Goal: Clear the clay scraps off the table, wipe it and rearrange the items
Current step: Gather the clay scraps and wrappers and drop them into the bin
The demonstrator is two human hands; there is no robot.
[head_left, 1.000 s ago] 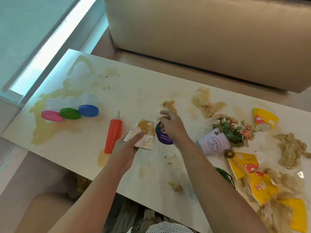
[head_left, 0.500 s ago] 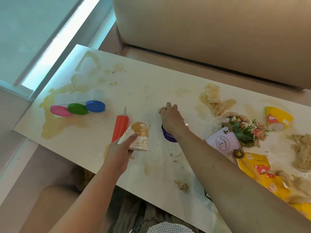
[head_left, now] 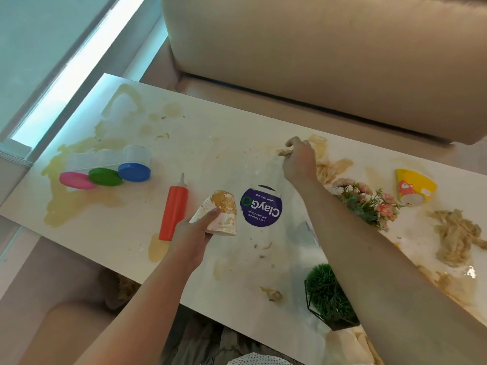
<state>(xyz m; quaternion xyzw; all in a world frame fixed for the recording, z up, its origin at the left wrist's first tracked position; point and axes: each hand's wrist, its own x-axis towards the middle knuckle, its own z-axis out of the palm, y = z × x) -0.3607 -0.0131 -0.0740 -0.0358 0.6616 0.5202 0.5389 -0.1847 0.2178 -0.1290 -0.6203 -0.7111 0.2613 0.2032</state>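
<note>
My left hand (head_left: 195, 233) grips a clay-smeared paper cup (head_left: 220, 214) held on its side above the white table (head_left: 200, 143). My right hand (head_left: 299, 160) reaches to the far side of the table and pinches a tan clay scrap (head_left: 286, 152) at the edge of a larger clay lump (head_left: 330, 165). A purple round ClayGo sticker (head_left: 261, 208) lies between my hands. More clay lies in a pile at the right (head_left: 456, 235) and as a small scrap near the front edge (head_left: 272, 295).
A red squeeze bottle (head_left: 174, 208) lies left of the cup. Three tubs with pink, green and blue lids (head_left: 105, 172) sit at the far left amid tan smears. Pink flowers (head_left: 369, 200), a yellow paper cup (head_left: 413, 188) and a green plant (head_left: 328, 296) stand right. A beige sofa (head_left: 316, 48) lies behind.
My right hand has moved from the purple sticker out to the far clay lump and closed on a scrap. The sticker is now uncovered. My left hand still holds the cup.
</note>
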